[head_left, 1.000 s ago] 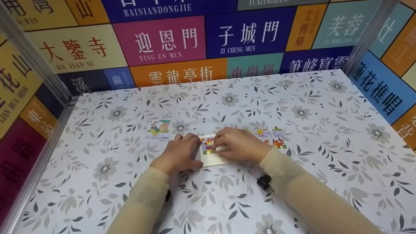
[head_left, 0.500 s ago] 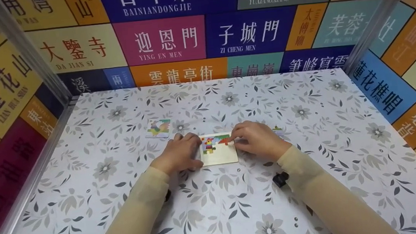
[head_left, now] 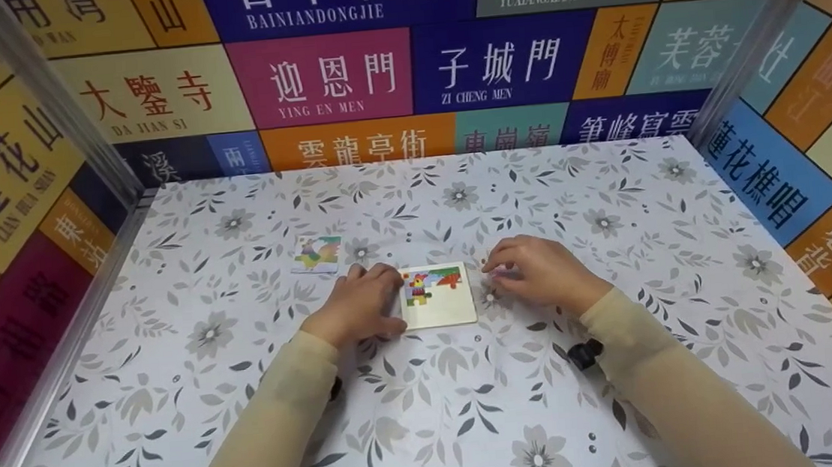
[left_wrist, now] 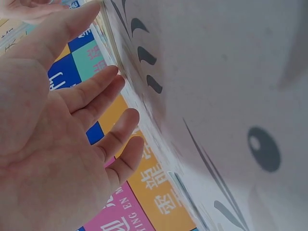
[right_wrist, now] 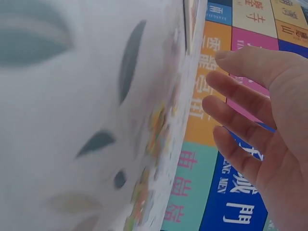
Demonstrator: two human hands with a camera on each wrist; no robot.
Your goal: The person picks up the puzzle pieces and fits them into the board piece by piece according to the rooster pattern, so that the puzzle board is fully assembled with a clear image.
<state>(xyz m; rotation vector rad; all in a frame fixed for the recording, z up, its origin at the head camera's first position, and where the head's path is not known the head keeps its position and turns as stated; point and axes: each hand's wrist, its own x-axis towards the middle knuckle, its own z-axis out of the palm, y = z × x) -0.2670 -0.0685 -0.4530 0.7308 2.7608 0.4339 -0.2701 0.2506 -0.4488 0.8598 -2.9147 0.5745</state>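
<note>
In the head view a pale puzzle board (head_left: 442, 312) lies mid-table. Joined pieces with a colourful bird (head_left: 418, 287) fill its left part, and a green and red piece (head_left: 451, 277) sits at its upper right. My left hand (head_left: 354, 304) touches the board's left edge with thumb and fingertips; the left wrist view shows these fingers (left_wrist: 98, 86) nearly straight. To the right of the board, apart from it, hovers my right hand (head_left: 539, 268). Its fingers are loosely bent with nothing between them. Loose puzzle pieces (right_wrist: 156, 127) lie beneath it, mostly hidden in the head view.
A small picture card (head_left: 317, 255) with a similar bird lies beyond my left hand. White floral cloth (head_left: 478, 424) covers the table. Walls of coloured sign panels (head_left: 335, 79) stand behind and at both sides.
My right hand has drawn back rightwards off the board, after touching the green and red piece half a second ago. The left hand has stayed at the board's edge.
</note>
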